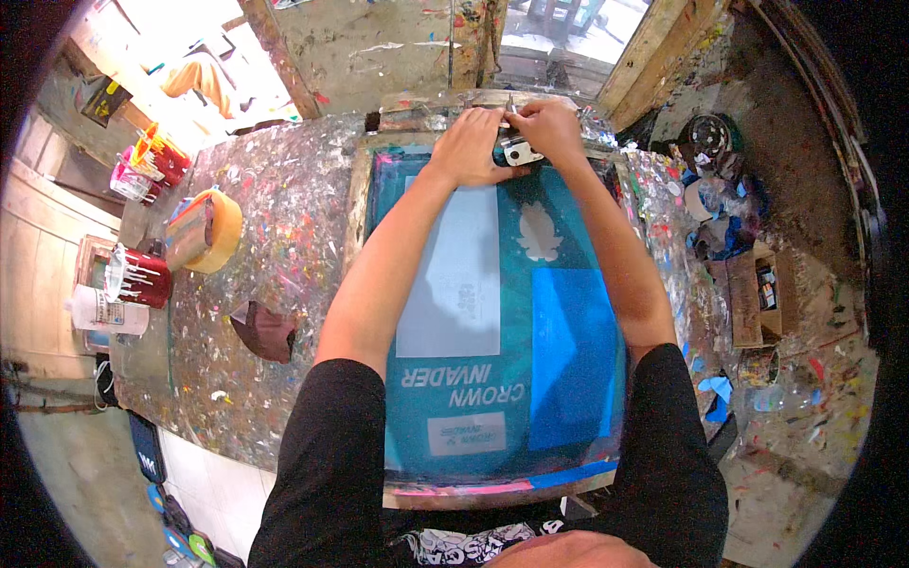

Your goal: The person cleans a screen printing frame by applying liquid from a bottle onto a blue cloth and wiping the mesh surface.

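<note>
A framed printing screen (568, 360) with teal mesh, pale and blue taped-on sheets and lettering lies on the paint-spattered table (256, 379) before me. At its far edge, my left hand (468, 144) rests with fingers wrapped over a metal clamp (520, 151), thumb along its near side. My right hand (549, 128) pinches a small upright metal part (512, 104) on that clamp, just right of my left fingers. The clamp is partly hidden by both hands.
Paint containers (142, 275), a tape roll (204, 230) and a dark cloth (263, 328) sit at the left. At the right are blue scraps (720, 227) and an open cardboard box (762, 293). A wooden door frame (634, 62) stands behind.
</note>
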Demonstrator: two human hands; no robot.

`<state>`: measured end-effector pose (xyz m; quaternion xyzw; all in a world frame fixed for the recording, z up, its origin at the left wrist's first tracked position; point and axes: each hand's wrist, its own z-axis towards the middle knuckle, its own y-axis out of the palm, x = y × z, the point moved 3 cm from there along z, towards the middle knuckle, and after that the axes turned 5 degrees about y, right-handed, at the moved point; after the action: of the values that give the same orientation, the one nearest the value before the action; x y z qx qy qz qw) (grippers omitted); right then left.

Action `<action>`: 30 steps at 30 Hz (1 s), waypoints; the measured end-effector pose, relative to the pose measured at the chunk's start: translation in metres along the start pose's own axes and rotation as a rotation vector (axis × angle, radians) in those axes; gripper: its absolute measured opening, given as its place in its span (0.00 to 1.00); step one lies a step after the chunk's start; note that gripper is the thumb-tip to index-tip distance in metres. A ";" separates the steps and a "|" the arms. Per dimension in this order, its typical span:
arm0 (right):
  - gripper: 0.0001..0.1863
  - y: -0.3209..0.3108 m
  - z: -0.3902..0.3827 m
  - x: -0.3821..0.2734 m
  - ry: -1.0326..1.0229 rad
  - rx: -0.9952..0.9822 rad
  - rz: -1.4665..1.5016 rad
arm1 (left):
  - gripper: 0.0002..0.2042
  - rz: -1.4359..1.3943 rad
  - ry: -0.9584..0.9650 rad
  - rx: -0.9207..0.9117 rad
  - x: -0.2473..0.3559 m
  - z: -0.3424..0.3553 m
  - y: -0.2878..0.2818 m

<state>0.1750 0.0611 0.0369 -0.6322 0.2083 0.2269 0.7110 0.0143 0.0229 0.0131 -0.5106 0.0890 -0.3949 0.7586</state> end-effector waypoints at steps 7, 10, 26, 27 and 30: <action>0.21 0.021 0.012 0.011 -0.147 0.163 0.032 | 0.41 -0.045 0.088 0.122 -0.019 0.000 0.008; 0.21 0.022 0.018 0.020 -0.141 0.159 -0.139 | 0.37 -0.035 0.103 0.125 -0.020 -0.001 0.011; 0.29 -0.022 0.109 0.077 -0.043 -0.174 -0.330 | 0.31 0.059 0.114 0.022 0.013 0.032 0.021; 0.30 -0.011 0.103 0.058 0.045 -0.096 -0.329 | 0.31 0.073 0.090 0.003 0.003 0.025 0.021; 0.27 -0.007 0.075 -0.014 0.073 -0.123 -0.298 | 0.31 0.122 0.052 0.004 -0.023 -0.002 0.014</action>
<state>0.1688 0.1338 0.0589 -0.7063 0.1235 0.1082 0.6886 0.0050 0.0399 -0.0062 -0.4923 0.1390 -0.3613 0.7796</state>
